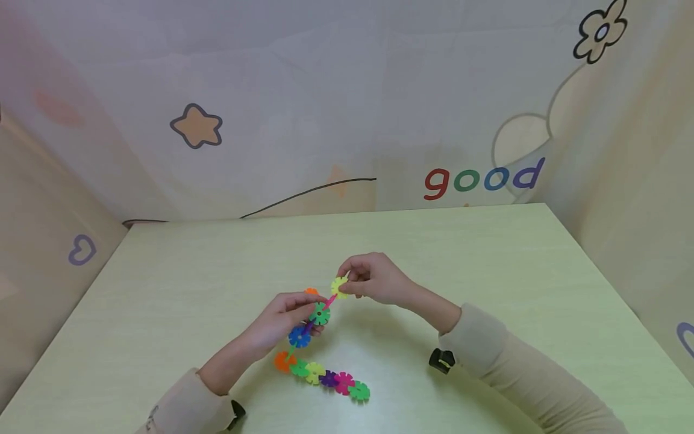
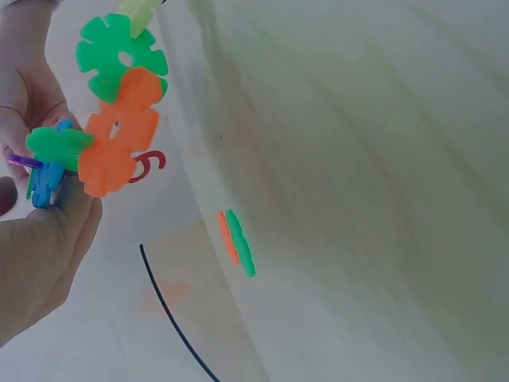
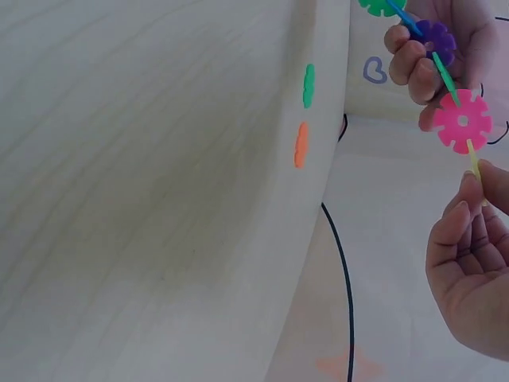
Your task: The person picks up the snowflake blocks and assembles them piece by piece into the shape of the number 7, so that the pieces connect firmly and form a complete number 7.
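Note:
A chain of colourful notched plastic snowflake discs hangs between and below my hands. My left hand (image 1: 279, 319) pinches the chain at a green disc (image 1: 320, 314), fingers behind and thumb in front. My right hand (image 1: 382, 280) holds the yellow disc (image 1: 337, 287) between thumb and fingertips. In the right wrist view, that yellow disc (image 3: 474, 155) sits edge-on in a slot of the pink disc (image 3: 462, 122). Lower down are a blue disc (image 1: 299, 337) and an orange disc (image 1: 284, 361). The chain's tail runs right to a green end disc (image 1: 359, 391).
A loose orange disc (image 3: 300, 145) and a loose green disc (image 3: 308, 86) lie on the pale table (image 1: 217, 259) beyond my left hand, which partly hides them in the head view. Printed curtains (image 1: 303, 108) stand behind and at both sides.

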Tool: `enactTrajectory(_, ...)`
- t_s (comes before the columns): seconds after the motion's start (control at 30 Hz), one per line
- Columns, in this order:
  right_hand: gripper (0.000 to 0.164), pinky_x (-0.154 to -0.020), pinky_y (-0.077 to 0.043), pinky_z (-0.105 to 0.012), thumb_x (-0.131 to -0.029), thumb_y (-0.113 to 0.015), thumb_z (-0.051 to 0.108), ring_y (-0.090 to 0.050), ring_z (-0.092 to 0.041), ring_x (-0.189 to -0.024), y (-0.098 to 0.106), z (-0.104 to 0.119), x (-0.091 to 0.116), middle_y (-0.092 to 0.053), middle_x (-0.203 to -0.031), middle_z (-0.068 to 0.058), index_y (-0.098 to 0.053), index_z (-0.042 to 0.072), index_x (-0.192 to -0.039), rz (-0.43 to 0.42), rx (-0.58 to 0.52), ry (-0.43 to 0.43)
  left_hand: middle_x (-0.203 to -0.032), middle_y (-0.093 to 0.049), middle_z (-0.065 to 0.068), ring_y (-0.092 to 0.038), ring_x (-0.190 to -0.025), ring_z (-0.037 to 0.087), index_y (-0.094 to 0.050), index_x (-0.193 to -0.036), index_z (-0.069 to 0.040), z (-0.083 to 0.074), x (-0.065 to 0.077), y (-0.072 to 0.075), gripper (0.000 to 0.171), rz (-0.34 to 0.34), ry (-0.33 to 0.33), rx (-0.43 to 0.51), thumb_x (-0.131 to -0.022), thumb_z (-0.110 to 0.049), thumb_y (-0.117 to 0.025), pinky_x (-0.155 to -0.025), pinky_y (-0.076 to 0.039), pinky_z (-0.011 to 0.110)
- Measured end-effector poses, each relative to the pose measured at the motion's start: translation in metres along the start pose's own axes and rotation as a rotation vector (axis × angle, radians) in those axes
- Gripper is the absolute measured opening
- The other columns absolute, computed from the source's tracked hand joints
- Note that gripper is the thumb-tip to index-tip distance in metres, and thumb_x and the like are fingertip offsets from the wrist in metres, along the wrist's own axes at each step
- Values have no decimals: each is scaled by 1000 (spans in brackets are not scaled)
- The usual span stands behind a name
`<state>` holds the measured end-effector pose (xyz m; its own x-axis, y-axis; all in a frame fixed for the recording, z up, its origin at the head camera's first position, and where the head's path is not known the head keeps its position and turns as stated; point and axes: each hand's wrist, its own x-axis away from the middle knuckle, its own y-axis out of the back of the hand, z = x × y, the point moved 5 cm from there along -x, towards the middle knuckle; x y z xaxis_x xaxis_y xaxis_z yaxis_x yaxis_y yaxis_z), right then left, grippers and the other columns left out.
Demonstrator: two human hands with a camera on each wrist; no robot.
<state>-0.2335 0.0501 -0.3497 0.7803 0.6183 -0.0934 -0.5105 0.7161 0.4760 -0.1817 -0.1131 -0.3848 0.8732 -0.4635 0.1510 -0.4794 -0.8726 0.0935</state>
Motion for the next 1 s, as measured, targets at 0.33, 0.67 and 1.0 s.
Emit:
enactTrajectory(0.33, 21, -62, -54, -32, -84, -63, 3, -62, -32, -66, -4, 2, 5, -65, -75, -9, -65, -1, -104, 15, -21, -13, -88, -62, 16, -61, -71, 23, -56, -115, 11, -2, -4, -7, 36, -17, -43, -194, -91, -16, -56, -70, -52, 27)
enactTrajectory(0.67, 14, -62, -54, -32, -83, -63, -2, -62, -23, -63, -3, 1, 6, -65, -80, -19, -65, -6, -96, -20, -143, -7, -88, -64, 18, -56, -70, 18, -55, -117, 11, -6, -3, -10, 34, -34, -102, -232, -91, -12, -55, -65, -49, 20)
enactTrajectory(1.0, 14, -61, -54, -31, -82, -63, -2, -60, -16, -60, -7, 0, 5, -65, -75, -10, -67, -5, -95, -25, -100, 15, -75, -62, 8, -50, -64, 21, -58, -113, 11, -4, -3, -12, 31, -41, -113, -286, -91, -10, -55, -57, -45, 20)
